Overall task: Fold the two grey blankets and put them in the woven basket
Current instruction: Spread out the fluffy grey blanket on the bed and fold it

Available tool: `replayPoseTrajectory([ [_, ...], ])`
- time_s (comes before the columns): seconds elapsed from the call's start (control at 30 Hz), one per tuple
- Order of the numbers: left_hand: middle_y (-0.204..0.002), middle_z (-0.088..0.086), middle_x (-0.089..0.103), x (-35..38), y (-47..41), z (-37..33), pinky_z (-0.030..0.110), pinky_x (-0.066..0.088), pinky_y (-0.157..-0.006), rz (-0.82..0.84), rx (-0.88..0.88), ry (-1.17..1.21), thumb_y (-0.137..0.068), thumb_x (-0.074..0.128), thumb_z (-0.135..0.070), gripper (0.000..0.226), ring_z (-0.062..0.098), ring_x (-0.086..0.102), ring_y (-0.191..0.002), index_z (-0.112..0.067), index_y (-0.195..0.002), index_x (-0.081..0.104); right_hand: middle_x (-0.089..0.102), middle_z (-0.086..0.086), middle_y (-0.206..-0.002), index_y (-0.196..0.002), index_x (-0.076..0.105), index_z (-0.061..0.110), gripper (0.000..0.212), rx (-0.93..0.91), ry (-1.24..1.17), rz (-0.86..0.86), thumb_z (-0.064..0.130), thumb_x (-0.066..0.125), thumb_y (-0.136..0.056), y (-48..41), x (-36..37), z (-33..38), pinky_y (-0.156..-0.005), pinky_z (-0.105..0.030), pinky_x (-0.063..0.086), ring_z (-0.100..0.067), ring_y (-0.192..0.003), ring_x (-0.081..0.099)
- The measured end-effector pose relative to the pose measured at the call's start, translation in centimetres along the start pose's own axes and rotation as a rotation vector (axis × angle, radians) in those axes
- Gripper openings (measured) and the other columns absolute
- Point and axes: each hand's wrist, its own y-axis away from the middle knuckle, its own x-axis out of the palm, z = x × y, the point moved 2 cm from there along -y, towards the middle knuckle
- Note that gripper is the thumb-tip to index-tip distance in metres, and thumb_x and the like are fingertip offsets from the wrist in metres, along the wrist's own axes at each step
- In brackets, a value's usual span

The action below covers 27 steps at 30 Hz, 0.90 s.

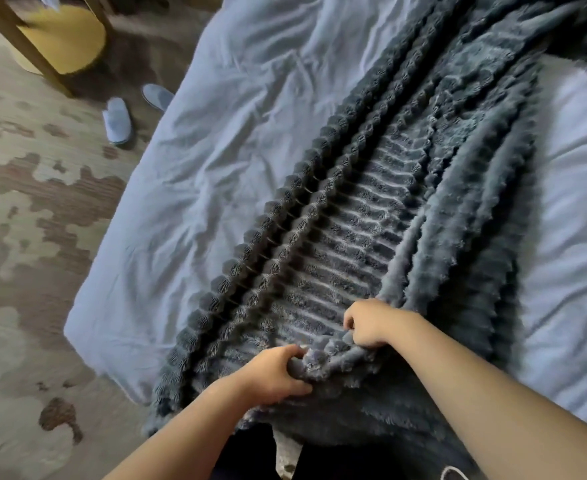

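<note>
On the far left, on the patterned carpet (15,209), a yellow round thing (74,39) sits behind a wooden leg (18,39); whether it is a container I cannot tell. A little nearer and to the right lie two pale slippers (118,120), just off the edge of the bed (216,126), whose white sheet is creased all over. A grey blanket (371,216) lies on the bed, drawn into a long ribbed strip that runs from the near edge away to the far right, its left side folded into ridged layers. The left hand (273,374) is at the near end of the strip, fingers curled shut on a bunch of the fabric. Just to its right and slightly farther off, the right hand (371,322) is closed on the same bunched edge, knuckles up, where a fold rises off the strip. The two hands are close together, with gathered fabric between them. Right of the blanket, more white sheet shows.
</note>
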Motion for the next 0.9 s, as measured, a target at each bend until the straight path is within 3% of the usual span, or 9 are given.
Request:
replayPoseTrajectory([
  [0.1,-0.111,0.004,0.067,0.8,0.3,0.2,0.026,0.044,-0.083,0.044,-0.065,-0.243,-0.078,0.069,-0.038,0.04,0.023,0.061,-0.105,-0.017,-0.111,0.061,0.065,0.0,-0.121,-0.114,0.067,0.025,0.04,-0.031,0.037,-0.059,0.01,0.051,-0.081,2.1,-1.5,-0.6,-0.08,-0.027,0.05,-0.02,-0.101,0.06],
  [0.2,-0.091,0.009,0.065,0.3,0.9,0.4,0.028,0.042,-0.077,-0.056,-0.104,-0.223,-0.085,0.058,-0.031,0.015,0.027,0.061,-0.101,-0.017,-0.08,0.058,0.069,-0.001,-0.109,-0.114,0.068,0.021,0.035,-0.036,0.225,0.087,0.016,0.061,-0.08,3.3,-4.0,-0.3,-0.078,-0.029,0.053,-0.02,-0.088,0.06],
  [0.27,-0.074,0.001,0.055,-1.5,1.3,0.6,0.028,0.038,-0.071,-0.192,-0.088,-0.171,-0.085,0.052,-0.024,0.023,0.025,0.061,-0.093,-0.019,-0.064,0.044,0.063,0.003,-0.079,-0.088,0.069,0.021,0.009,-0.036,0.366,0.18,0.02,0.068,-0.079,3.7,-5.7,0.2,-0.063,-0.027,0.047,-0.018,-0.07,0.052],
  [0.33,-0.074,-0.002,0.062,-4.1,2.2,0.8,0.028,0.042,-0.07,-0.351,-0.055,-0.031,-0.084,0.051,-0.019,0.015,0.02,0.062,-0.086,-0.018,-0.07,0.055,0.048,0.006,-0.063,-0.061,0.051,0.022,0.022,-0.048,0.369,0.118,0.021,0.067,-0.076,3.6,-7.8,0.9,-0.062,-0.027,0.039,-0.018,-0.068,0.047],
  [0.43,-0.062,-0.015,0.062,-8.3,3.7,2.2,0.027,0.042,-0.061,-0.683,-0.066,0.232,-0.084,0.059,-0.017,0.026,0.003,0.057,-0.065,-0.036,-0.067,0.06,0.05,0.001,-0.077,-0.065,0.051,0.018,0.014,-0.262,0.155,-0.419,0.016,0.06,-0.075,2.2,-12.2,3.0,-0.074,-0.032,0.041,-0.025,-0.084,0.05],
  [0.53,-0.061,-0.015,0.057,-10.9,3.1,5.5,0.02,0.036,-0.058,-0.92,-0.158,0.324,-0.084,0.064,-0.016,0.031,0.004,0.056,-0.068,-0.031,-0.058,0.057,0.047,0.0,-0.073,-0.066,0.048,0.011,0.016,-0.462,-0.259,-0.927,0.0,0.06,-0.07,-0.7,-16.5,6.5,-0.056,-0.033,0.035,-0.024,-0.069,0.046],
  [0.63,-0.093,0.002,0.06,-10.7,0.6,8.4,0.026,0.038,-0.077,-0.748,-0.21,0.224,-0.088,0.064,-0.025,0.024,0.026,0.057,-0.11,-0.012,-0.067,0.061,0.05,0.001,-0.094,-0.086,0.051,0.02,0.021,-0.446,-0.053,-0.686,0.006,0.06,-0.074,-7.1,-17.5,11.0,-0.059,-0.031,0.035,-0.024,-0.082,0.049],
  [0.77,-0.129,0.009,0.055,-8.3,-0.8,9.1,0.027,0.042,-0.093,-0.697,-0.171,0.141,-0.086,0.065,-0.033,0.028,0.024,0.054,-0.117,-0.006,-0.089,0.072,0.041,-0.005,-0.146,-0.145,0.035,0.021,0.069,-0.348,0.281,-0.216,0.014,0.061,-0.081,-12.3,-15.0,12.6,-0.095,-0.032,0.044,-0.027,-0.125,0.048],
  [0.9,-0.108,0.009,0.063,-5.6,0.5,7.5,0.035,0.053,-0.076,-0.885,-0.166,0.004,-0.075,0.074,-0.023,0.016,0.031,0.062,-0.095,-0.007,-0.076,0.071,0.047,-0.005,-0.133,-0.129,0.049,0.028,0.054,-0.294,0.201,-0.397,0.011,0.055,-0.078,-11.7,-11.9,10.6,-0.079,-0.03,0.042,-0.029,-0.113,0.054],
])
